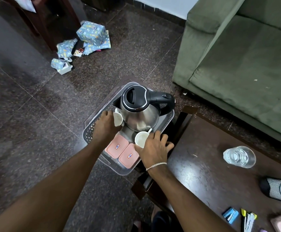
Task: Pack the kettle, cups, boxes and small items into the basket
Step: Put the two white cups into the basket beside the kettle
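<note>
Inside the basket [88,129], beside the kettle [139,109], a white cup [118,118] is held by the left hand [105,126]; another cup [141,138] is apparently gripped by the right hand [154,148].

We look down on a dark speckled stone floor [36,97], glossy with soft reflected light. At two o'clock sits an olive-green sofa [236,56] against a pale wall [166,5]. At eleven o'clock stands dark wooden furniture [52,22], with torn blue wrapping paper [89,34] scattered beneath it. At four o'clock a dark wooden surface [203,164] shows scuffs and glare.
</note>
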`<state>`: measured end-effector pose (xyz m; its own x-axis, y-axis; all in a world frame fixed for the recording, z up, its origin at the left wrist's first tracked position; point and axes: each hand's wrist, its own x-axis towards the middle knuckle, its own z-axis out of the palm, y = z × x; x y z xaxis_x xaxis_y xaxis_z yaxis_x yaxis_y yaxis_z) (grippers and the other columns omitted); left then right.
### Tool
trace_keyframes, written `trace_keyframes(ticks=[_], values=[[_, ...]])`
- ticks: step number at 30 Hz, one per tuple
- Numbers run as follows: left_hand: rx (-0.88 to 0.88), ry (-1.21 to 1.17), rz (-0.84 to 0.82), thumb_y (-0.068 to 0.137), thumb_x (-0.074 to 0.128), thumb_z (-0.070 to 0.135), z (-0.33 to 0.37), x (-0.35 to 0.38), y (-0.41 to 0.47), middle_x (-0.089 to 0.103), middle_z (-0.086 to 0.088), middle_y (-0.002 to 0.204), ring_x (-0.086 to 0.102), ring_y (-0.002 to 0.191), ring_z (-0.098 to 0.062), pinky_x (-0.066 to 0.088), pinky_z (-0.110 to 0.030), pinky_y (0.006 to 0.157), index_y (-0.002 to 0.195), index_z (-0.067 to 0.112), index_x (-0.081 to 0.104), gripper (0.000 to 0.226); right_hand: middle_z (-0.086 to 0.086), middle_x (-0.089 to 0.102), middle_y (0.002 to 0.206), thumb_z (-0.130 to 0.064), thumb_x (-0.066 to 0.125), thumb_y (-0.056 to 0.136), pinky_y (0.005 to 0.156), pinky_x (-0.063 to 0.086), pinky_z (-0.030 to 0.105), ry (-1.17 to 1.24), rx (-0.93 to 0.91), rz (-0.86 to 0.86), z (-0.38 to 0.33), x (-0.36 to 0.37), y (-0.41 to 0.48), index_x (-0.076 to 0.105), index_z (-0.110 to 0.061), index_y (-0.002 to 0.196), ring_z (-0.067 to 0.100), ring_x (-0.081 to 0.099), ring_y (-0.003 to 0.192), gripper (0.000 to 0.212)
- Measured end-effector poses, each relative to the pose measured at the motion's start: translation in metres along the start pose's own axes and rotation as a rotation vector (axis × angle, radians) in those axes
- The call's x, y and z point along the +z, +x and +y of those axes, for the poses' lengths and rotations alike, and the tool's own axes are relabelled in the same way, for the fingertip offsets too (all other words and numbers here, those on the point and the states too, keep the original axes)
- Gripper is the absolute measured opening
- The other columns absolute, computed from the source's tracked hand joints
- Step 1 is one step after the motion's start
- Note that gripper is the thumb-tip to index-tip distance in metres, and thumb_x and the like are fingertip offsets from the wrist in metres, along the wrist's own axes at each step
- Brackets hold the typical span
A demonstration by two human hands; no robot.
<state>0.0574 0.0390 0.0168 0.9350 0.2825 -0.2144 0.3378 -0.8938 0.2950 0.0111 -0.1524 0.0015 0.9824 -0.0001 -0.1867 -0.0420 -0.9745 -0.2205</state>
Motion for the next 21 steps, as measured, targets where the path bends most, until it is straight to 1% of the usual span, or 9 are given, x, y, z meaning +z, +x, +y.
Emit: trace_keyframes(ticks=[2, 6, 8, 11, 14, 16, 21], values=[[0.005, 0.007, 0.024, 0.083, 0.083, 0.041, 0.000, 0.002, 0.000, 0.060, -0.019, 0.123, 0.063, 0.105, -0.046, 0.053, -0.052, 0.081, 0.121, 0.005, 0.057, 0.059, 0.004, 0.057, 0.109, -0.081, 0.066, 0.065, 0.081, 0.036, 0.052, 0.012, 0.002, -0.010, 0.000, 0.000, -0.001, 0.066, -0.011, 0.113, 0.030, 0.047, 0.103, 0.085], [0.022, 0.013, 0.065, 0.081, 0.085, 0.036, -0.002, 0.007, -0.002, 0.060, -0.021, 0.120, 0.064, 0.101, -0.048, 0.051, -0.053, 0.076, 0.121, 0.003, 0.056, 0.059, 0.003, 0.057, 0.111, -0.083, 0.063, 0.066, 0.083, 0.035, 0.050, 0.021, 0.008, -0.031, -0.001, -0.002, -0.002, 0.065, -0.012, 0.115, 0.029, 0.046, 0.104, 0.086], [0.026, 0.004, 0.078, 0.082, 0.085, 0.035, -0.004, 0.008, -0.003, 0.059, -0.021, 0.118, 0.064, 0.099, -0.050, 0.051, -0.054, 0.073, 0.120, 0.003, 0.054, 0.059, 0.003, 0.055, 0.115, -0.083, 0.063, 0.066, 0.083, 0.034, 0.050, 0.045, 0.004, -0.044, -0.001, -0.002, -0.003, 0.062, -0.011, 0.124, 0.029, 0.045, 0.106, 0.092], [0.019, -0.016, 0.084, 0.084, 0.083, 0.036, -0.002, 0.009, -0.004, 0.056, -0.022, 0.118, 0.063, 0.097, -0.053, 0.050, -0.056, 0.072, 0.118, 0.003, 0.051, 0.058, 0.003, 0.052, 0.122, -0.082, 0.064, 0.066, 0.084, 0.035, 0.050, 0.081, -0.014, -0.083, 0.003, -0.004, -0.004, 0.051, -0.011, 0.140, 0.029, 0.043, 0.109, 0.103], [0.015, -0.028, 0.081, 0.084, 0.083, 0.035, -0.001, 0.007, -0.002, 0.056, -0.024, 0.118, 0.062, 0.099, -0.053, 0.050, -0.055, 0.073, 0.120, 0.002, 0.050, 0.059, 0.003, 0.050, 0.126, -0.080, 0.064, 0.067, 0.085, 0.037, 0.051, 0.093, -0.036, -0.110, 0.004, -0.008, -0.005, 0.044, -0.011, 0.144, 0.029, 0.043, 0.111, 0.106], [0.003, -0.044, 0.086, 0.082, 0.085, 0.031, 0.000, 0.007, -0.002, 0.056, -0.025, 0.121, 0.062, 0.102, -0.053, 0.050, -0.054, 0.074, 0.125, 0.002, 0.048, 0.063, 0.003, 0.049, 0.128, -0.080, 0.062, 0.069, 0.085, 0.036, 0.051, 0.108, -0.053, -0.117, 0.006, -0.011, -0.005, 0.042, -0.011, 0.145, 0.030, 0.043, 0.112, 0.104], [-0.060, -0.123, 0.105, 0.077, 0.088, 0.015, 0.005, 0.004, -0.012, 0.048, -0.023, 0.130, 0.059, 0.110, -0.053, 0.050, -0.055, 0.084, 0.139, 0.009, 0.037, 0.081, 0.000, 0.047, 0.131, -0.074, 0.067, 0.069, 0.084, 0.035, 0.048, 0.156, -0.083, -0.106, 0.017, -0.023, -0.013, 0.045, -0.014, 0.142, 0.029, 0.045, 0.112, 0.097]])
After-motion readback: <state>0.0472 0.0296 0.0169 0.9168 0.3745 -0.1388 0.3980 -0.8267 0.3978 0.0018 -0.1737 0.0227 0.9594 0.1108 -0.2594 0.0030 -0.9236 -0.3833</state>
